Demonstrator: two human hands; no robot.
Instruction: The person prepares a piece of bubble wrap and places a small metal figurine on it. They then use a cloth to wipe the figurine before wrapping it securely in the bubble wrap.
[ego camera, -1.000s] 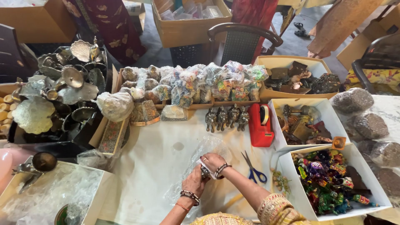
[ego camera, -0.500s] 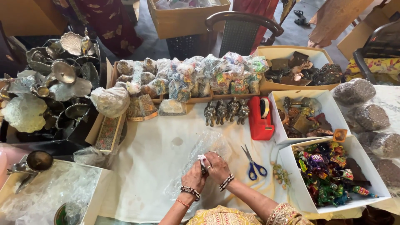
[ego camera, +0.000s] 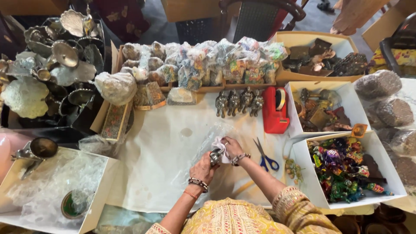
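Observation:
My left hand (ego camera: 204, 166) grips a small dark metal figurine (ego camera: 215, 156) over the white table cover. My right hand (ego camera: 233, 147) presses a piece of white tissue (ego camera: 219, 144) around the figurine's top. A clear plastic sheet (ego camera: 203, 138) lies under both hands. Blue-handled scissors (ego camera: 265, 157) rest just right of my right wrist. Several matching metal figurines (ego camera: 239, 102) stand in a row beyond my hands, beside a red tape dispenser (ego camera: 274, 111).
Wrapped packets (ego camera: 203, 65) fill a cardboard tray at the back. Metal bowls and leaf-shaped dishes (ego camera: 52, 73) pile up at the left. White boxes at the right hold dark trinkets (ego camera: 320, 113) and colourful ornaments (ego camera: 342, 171). A box with clear plastic (ego camera: 52, 186) sits at front left.
The view has shifted down and closer. My hands stay together at the table's middle, now holding the figurine with tissue folded around it.

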